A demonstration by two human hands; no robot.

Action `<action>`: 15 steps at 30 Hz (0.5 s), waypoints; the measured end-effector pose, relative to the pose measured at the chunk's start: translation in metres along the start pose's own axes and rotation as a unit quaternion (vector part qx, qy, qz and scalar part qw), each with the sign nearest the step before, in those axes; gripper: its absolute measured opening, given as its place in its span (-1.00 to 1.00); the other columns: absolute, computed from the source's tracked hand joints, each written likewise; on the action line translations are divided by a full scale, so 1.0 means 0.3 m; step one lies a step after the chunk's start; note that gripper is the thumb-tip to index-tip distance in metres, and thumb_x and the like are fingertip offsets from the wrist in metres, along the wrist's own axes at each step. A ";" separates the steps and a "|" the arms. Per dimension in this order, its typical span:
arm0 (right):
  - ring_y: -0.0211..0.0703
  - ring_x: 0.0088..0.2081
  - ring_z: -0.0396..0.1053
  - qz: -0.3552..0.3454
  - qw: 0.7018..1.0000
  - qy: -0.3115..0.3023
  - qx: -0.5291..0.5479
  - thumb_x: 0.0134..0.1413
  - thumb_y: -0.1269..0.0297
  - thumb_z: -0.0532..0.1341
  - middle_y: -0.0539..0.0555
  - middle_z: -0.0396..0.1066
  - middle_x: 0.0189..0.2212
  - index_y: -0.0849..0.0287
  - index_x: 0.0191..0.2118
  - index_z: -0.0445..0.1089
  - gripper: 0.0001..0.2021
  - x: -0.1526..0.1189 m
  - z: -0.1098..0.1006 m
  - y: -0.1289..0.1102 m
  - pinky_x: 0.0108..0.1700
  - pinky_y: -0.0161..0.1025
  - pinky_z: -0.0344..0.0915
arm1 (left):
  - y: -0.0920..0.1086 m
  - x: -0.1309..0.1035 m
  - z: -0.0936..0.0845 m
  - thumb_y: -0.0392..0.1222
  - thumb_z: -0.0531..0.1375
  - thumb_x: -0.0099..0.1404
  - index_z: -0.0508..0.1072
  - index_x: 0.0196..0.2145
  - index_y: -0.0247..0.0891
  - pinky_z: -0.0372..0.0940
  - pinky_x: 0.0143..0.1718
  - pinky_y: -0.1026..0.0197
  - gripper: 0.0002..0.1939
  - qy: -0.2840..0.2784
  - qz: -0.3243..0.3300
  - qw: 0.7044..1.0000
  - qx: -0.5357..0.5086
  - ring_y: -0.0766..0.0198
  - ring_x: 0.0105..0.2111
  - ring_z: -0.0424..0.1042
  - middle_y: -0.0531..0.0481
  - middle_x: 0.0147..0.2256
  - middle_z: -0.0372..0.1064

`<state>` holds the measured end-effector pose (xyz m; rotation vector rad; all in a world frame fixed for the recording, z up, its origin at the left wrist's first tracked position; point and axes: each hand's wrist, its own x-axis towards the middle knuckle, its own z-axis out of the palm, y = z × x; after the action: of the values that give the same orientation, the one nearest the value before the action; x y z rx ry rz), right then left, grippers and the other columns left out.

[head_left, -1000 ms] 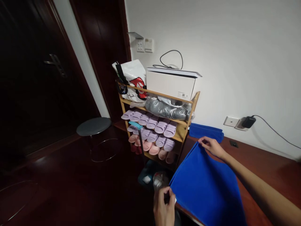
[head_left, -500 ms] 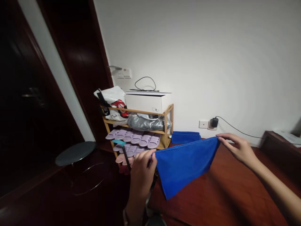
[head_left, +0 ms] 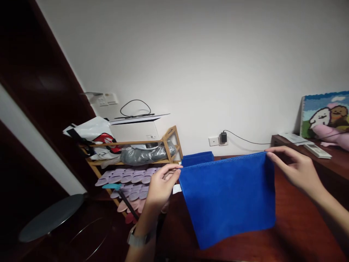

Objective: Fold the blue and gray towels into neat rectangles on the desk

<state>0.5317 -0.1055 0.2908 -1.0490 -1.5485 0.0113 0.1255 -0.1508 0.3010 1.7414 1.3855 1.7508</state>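
Note:
A blue towel with a stitched top edge hangs between my hands over the red-brown wooden table. My left hand pinches its upper left corner, and a watch is on that wrist. At the upper right corner, my right hand grips the edge between thumb and fingers. The cloth hangs nearly flat, its lower edge slanting down to the left. A small white tag shows by its left side. Behind it, against the wall, lies a folded blue towel, partly hidden.
To the left stands a wooden shoe rack with lilac slippers, a white box and a plastic bag. A round stool is at lower left. A plugged-in adapter, a remote control and a dog picture are to the right.
The view has turned right, bringing the picture and remote control into sight. My hands have spread wider apart, and the blue towel now hangs more open and taut, showing more of its face.

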 end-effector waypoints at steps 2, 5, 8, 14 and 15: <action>-0.03 -0.24 0.57 0.004 1.000 -0.002 -0.014 0.19 -0.17 0.28 0.05 0.63 -0.26 0.04 -0.22 0.59 -0.62 -0.012 -0.028 0.023 -0.13 -0.11 0.50 | -0.018 0.021 0.044 0.10 0.39 0.17 0.62 -0.30 -0.24 0.46 -0.24 0.17 -0.67 -0.009 -0.011 1.000 -0.024 0.12 -0.29 0.57 -0.10 -0.30 0.61; -0.02 -0.24 0.57 -0.002 1.000 -0.004 -0.018 0.18 -0.17 0.29 0.02 0.63 -0.27 -0.01 -0.23 0.59 -0.65 -0.031 -0.051 0.051 -0.13 -0.10 0.49 | -0.057 0.049 0.097 0.02 0.39 0.14 0.61 -0.30 -0.23 0.45 -0.17 0.17 -0.73 -0.020 -0.030 0.998 -0.056 0.14 -0.24 0.56 -0.08 -0.28 0.60; -0.03 -0.25 0.57 0.006 1.000 -0.010 -0.007 0.15 -0.19 0.30 -0.01 0.63 -0.29 -0.06 -0.25 0.59 -0.66 -0.051 -0.067 0.051 -0.16 -0.11 0.51 | -0.085 0.055 0.122 -0.03 0.39 0.13 0.58 -0.31 -0.22 0.44 -0.17 0.19 -0.76 -0.019 -0.027 0.997 -0.068 0.16 -0.25 0.55 -0.06 -0.30 0.58; 0.03 -0.23 0.56 0.027 0.999 0.040 -0.003 0.13 -0.11 0.36 0.01 0.61 -0.26 -0.10 -0.26 0.59 -0.76 -0.122 -0.165 -0.002 -0.09 -0.05 0.54 | -0.010 -0.006 0.068 -0.06 0.39 0.15 0.52 -0.42 -0.19 0.47 -0.25 0.18 -0.81 -0.015 0.052 0.996 -0.064 0.15 -0.29 0.55 -0.05 -0.35 0.56; 0.05 -0.22 0.56 0.021 0.998 0.050 -0.005 0.14 -0.07 0.36 0.01 0.60 -0.24 -0.13 -0.23 0.59 -0.80 -0.136 -0.191 0.006 -0.08 -0.02 0.54 | 0.016 -0.020 0.054 -0.08 0.39 0.15 0.50 -0.44 -0.19 0.47 -0.25 0.17 -0.82 -0.011 0.071 0.995 -0.063 0.15 -0.29 0.55 -0.04 -0.37 0.55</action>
<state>0.5739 -0.1596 0.2746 -1.0746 -1.4368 -0.0207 0.1431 -0.1515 0.2979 1.8251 1.1402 1.8426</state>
